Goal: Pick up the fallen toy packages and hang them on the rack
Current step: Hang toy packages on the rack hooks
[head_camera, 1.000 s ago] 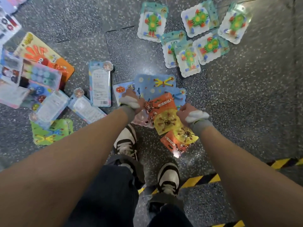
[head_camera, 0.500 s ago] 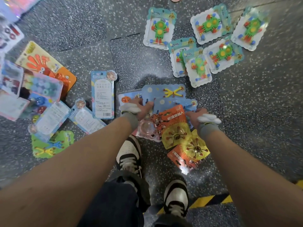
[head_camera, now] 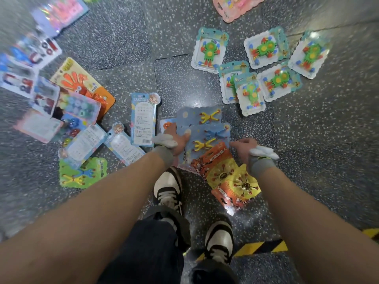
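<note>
At the bottom of the frame the person is standing on the dark speckled floor [head_camera: 320, 160], with two black-and-white shoes [head_camera: 168, 187] visible, and both arms are reaching down toward the middle of the frame. The left hand [head_camera: 176, 140] is pressing with open, spread fingers on the left edge of the blue packages [head_camera: 205, 132] in the center. The right hand [head_camera: 244, 148] is touching the right edge of the same pile, just above the orange packages [head_camera: 223, 171]; its fingers are curling, but I cannot tell if they are already gripping anything.

Farther to the left, a green package [head_camera: 82, 173] and several white-backed packages [head_camera: 143, 117] are lying flat, and more mixed packages are overlapping at the far left, blurred. In the upper right, the robot toy packages [head_camera: 274, 78] are lying in a loose group, and a pink package [head_camera: 235, 9] is showing at the top edge.

No rack is in view, and all packages seen are on the floor. In my judgement the task is only beginning: gathering is starting, and all hanging is left.
</note>
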